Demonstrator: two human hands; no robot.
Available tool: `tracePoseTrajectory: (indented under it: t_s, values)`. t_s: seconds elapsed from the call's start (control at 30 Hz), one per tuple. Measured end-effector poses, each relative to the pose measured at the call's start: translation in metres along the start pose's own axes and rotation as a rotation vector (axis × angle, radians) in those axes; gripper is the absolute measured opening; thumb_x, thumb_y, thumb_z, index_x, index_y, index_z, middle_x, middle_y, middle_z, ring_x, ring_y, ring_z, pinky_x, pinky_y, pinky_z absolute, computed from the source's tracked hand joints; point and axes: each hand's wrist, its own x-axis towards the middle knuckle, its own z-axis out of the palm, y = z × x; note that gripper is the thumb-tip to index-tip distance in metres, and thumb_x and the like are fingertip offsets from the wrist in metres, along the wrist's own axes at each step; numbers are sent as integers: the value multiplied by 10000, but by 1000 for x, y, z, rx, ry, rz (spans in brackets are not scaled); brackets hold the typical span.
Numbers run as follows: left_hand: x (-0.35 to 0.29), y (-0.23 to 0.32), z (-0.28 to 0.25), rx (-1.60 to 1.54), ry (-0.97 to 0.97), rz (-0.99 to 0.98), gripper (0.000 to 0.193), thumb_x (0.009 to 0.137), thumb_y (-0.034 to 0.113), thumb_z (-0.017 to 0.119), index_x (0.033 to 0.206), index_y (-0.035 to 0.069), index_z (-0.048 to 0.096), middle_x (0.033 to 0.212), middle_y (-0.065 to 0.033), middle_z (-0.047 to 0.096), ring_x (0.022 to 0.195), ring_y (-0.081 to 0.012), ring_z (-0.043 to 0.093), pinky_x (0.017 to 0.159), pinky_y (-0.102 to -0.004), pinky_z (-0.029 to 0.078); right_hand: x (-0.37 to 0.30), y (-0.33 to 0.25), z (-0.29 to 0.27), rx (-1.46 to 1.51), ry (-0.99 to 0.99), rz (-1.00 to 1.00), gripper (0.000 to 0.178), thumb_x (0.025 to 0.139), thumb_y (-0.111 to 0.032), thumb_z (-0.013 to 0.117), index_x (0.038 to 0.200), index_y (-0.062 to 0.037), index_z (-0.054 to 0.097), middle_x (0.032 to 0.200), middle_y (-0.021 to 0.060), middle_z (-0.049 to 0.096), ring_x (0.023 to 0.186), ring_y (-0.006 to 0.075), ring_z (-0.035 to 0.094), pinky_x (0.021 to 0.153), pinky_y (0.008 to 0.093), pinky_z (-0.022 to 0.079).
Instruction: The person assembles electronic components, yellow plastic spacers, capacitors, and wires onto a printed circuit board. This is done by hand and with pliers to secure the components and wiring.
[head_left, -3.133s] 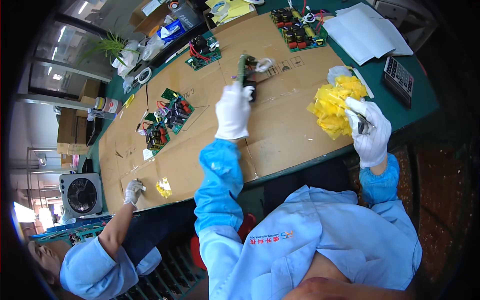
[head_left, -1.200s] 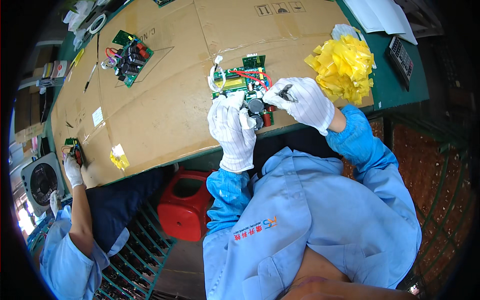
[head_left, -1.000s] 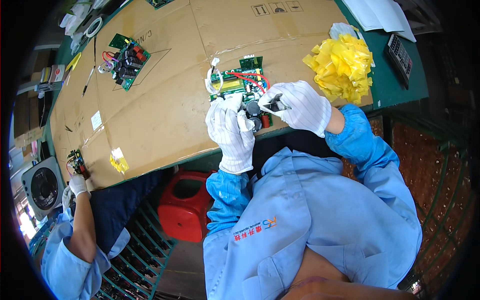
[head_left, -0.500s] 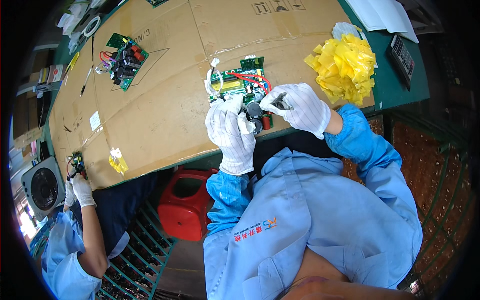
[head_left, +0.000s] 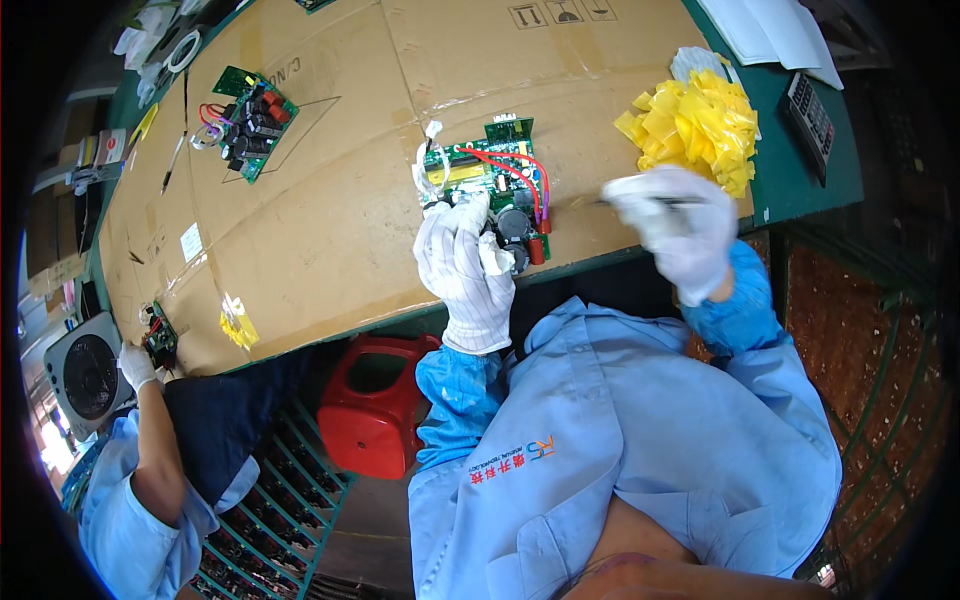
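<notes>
A green circuit board (head_left: 462, 174) lies on the cardboard in front of me, with red wires, a white cable, yellow tape and dark round capacitors. Over its near left part rests my left hand (head_left: 465, 250) in a striped white glove, fingers bent and gripping the board; the fingertips partly hide it. To the right of the board, raised and blurred, is my right hand (head_left: 685, 225), also gloved. Its fingers are closed around a slim dark tool (head_left: 688, 200), whose kind is too smeared to make out. The hand is apart from the board, nearest to the yellow tape pieces (head_left: 695, 130).
Another wired circuit board (head_left: 250, 125) lies far left. At the near left, a co-worker's gloved hand (head_left: 138, 367) is beside a smaller board (head_left: 158, 335). A calculator (head_left: 808, 125) and papers (head_left: 765, 35) lie far right. A red stool (head_left: 370, 435) stands below the table edge.
My right hand has moved right, away from the board's red wires, which now show fully. My left hand stays on the board. The co-worker's hand has shifted slightly to the left.
</notes>
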Motion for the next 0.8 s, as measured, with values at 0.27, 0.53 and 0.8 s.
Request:
tracePoseTrajectory:
  t_s: [0.27, 0.53, 0.8]
  values:
    - [4, 31, -5, 68, 51, 110, 330, 843, 160, 675, 1166, 94, 686, 1093, -72, 658, 1064, -283, 612, 966, -422, 448, 3, -9, -95, -896, 374, -2, 158, 951, -69, 668, 1061, 38, 705, 937, 111, 734, 832, 122, 685, 771, 260, 540]
    - [7, 43, 10, 395, -144, 123, 324, 763, 270, 794, 1011, 104, 667, 1038, -54, 634, 1013, -269, 595, 935, -442, 448, 29, -12, -32, -798, 192, -398, 295, 887, 26, 640, 1158, -75, 703, 1030, 131, 710, 890, 206, 708, 734, 280, 563]
    - [25, -19, -70, 216, -254, 456, 382, 692, 238, 761, 1065, 238, 680, 1189, -14, 636, 1160, -242, 597, 964, -443, 451, 47, 62, 18, -1336, -202, -107, 418, 922, -148, 544, 1340, -136, 553, 994, 114, 564, 775, 252, 661, 629, 392, 545]
